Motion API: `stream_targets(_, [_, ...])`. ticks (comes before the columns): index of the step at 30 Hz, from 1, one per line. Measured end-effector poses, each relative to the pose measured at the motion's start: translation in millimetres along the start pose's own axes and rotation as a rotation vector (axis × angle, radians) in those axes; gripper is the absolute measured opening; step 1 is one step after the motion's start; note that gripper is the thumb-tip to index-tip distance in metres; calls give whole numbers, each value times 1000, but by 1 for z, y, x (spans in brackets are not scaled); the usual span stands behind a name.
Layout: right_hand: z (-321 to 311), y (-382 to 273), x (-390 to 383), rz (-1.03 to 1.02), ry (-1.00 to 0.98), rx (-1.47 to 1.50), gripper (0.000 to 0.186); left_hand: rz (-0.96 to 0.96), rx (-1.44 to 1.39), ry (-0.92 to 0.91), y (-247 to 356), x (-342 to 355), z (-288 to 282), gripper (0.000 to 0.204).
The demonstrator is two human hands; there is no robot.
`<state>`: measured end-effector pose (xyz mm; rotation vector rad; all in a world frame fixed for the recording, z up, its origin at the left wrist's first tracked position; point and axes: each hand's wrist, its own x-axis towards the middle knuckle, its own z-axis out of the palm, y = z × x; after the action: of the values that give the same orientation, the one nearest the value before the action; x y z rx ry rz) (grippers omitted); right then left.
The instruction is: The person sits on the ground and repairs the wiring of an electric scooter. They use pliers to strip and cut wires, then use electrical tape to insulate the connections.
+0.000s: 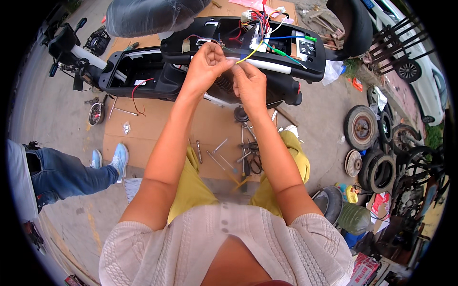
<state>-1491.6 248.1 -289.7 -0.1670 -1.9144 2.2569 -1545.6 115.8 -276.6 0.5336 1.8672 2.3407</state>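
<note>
Above the open body of a black electric scooter (176, 71), my two hands come together with fingertips almost touching. My right hand (249, 86) pinches the end of a yellow wire (252, 53), which climbs to a bundle of coloured wires (260, 21). Closed too, my left hand (208, 63) has its thumb against that same end; what its curled fingers hold is hidden. A blue wire (286, 37) and a green-sleeved wire (279, 51) stretch rightward over the frame. From the scooter's footwell hangs a red wire (133, 97).
A plastic-wrapped seat (148, 16) rests on the scooter's far side. Screwdrivers and pliers (245, 148) lie on the cardboard (157, 124) below my arms. At left stands another person (71, 171). Old tyres (361, 126) and a green jug (354, 218) crowd the right side.
</note>
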Motion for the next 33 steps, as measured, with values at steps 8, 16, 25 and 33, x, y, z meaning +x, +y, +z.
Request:
stream_targets(8, [-14,11,-20,-350,126,-427,16,109,210,-51,-8,-5,-1,8])
stream_targets(16, [-16,-31,-18,-151,10,-375,22,187,322,-115,-4,-6,1,12])
stream_targets(25, [-5,-48,10,-41,-102,-348,36,80,440,-101,6,-9,1,17])
stream_targets(33, [-8,-9,-3,70,1,76,15,-17,200,6,2,-8,2,17])
